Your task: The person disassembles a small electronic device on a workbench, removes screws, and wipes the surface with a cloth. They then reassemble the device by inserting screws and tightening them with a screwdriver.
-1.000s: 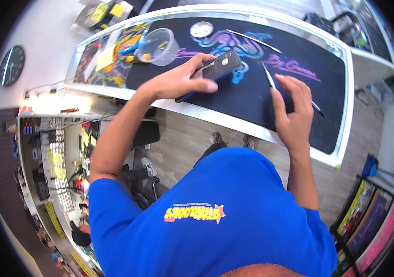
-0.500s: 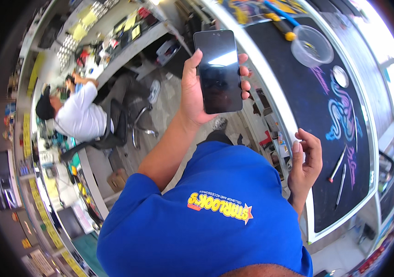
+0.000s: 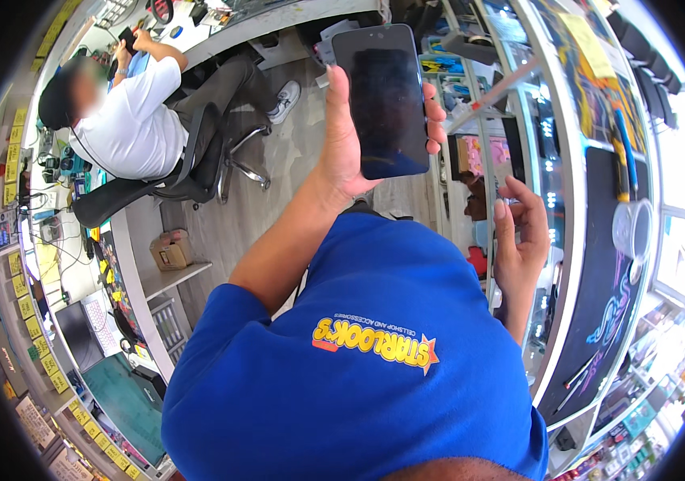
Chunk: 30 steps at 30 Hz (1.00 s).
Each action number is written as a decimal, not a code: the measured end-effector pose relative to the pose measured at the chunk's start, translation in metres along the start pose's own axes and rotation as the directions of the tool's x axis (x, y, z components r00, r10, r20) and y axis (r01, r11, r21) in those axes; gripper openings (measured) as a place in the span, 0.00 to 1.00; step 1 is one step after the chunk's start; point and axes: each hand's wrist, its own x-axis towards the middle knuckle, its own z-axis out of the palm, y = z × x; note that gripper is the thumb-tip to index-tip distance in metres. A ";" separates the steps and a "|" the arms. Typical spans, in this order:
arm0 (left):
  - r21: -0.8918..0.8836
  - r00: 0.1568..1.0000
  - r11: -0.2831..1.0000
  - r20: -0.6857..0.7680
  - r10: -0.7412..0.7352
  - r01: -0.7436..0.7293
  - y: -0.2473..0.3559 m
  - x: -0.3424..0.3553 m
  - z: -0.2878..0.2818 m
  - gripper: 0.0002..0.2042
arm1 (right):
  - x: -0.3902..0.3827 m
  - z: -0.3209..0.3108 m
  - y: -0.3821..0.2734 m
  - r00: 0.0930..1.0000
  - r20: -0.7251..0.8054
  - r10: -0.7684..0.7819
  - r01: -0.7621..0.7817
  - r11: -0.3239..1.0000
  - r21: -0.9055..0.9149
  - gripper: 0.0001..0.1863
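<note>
A black smartphone [image 3: 382,104] rests in my left hand [image 3: 341,148], upright, its dark screen toward me. My thumb lies along its left edge and the fingertips wrap round its right edge. Lower and to the right, my right hand [image 3: 521,240] is in the air, its fingers loosely bent and apart from the thumb, with nothing visible in it. It is nearest to the glass display counter and does not hold the phone.
At the left, another person [image 3: 130,120] in a white shirt sits on a black swivel chair [image 3: 206,152] at a cluttered workbench. To my right runs a white-framed counter [image 3: 571,313] with a clear plastic tub [image 3: 632,228] and pens on its black mat. A cardboard box [image 3: 171,250] sits on a low shelf.
My view has turned, so the counter now sits farther right and the seated person looks larger. The bright reflection on the phone's screen is gone. My left hand keeps its hold.
</note>
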 end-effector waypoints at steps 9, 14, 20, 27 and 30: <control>-0.042 0.997 0.998 -0.070 0.042 -0.045 0.101 0.003 -0.031 0.58 | 0.095 0.102 -0.048 0.978 0.139 -0.157 0.153 0.988 0.035 0.18; 0.016 0.994 0.997 -0.078 0.070 -0.069 0.115 0.008 -0.041 0.55 | 0.134 0.122 -0.070 0.915 0.249 -0.319 0.318 0.947 0.043 0.19; -0.104 0.982 0.978 0.038 0.186 -0.181 0.108 0.020 -0.035 0.59 | 0.166 0.122 -0.078 0.889 0.282 -0.362 0.356 0.932 0.073 0.19; -0.105 0.980 0.990 0.165 0.112 -0.095 0.107 0.043 -0.024 0.67 | 0.175 0.096 -0.049 0.924 0.275 -0.266 0.248 0.964 0.102 0.19; -0.105 0.990 0.992 0.122 0.077 -0.064 0.099 0.054 -0.017 0.67 | 0.177 0.085 -0.037 0.935 0.269 -0.229 0.201 0.971 0.130 0.18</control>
